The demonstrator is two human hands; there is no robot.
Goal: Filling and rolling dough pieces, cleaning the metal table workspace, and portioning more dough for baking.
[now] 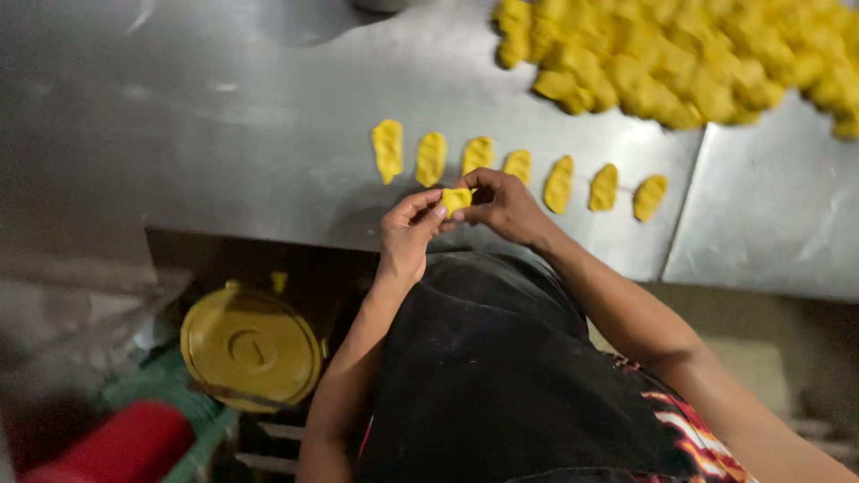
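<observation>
No labels, signs or screens show. The nearest thing to a package is a round yellow lidded tub (251,347), standing low at the left below the table edge, its flat lid marked with a raised ring. Beside it lies a red cylinder (116,447), too blurred to identify.

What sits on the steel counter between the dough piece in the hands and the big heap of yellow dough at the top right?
In the head view, a row of flattened yellow pieces lies on the steel counter between the held dough piece and the heap.
</observation>
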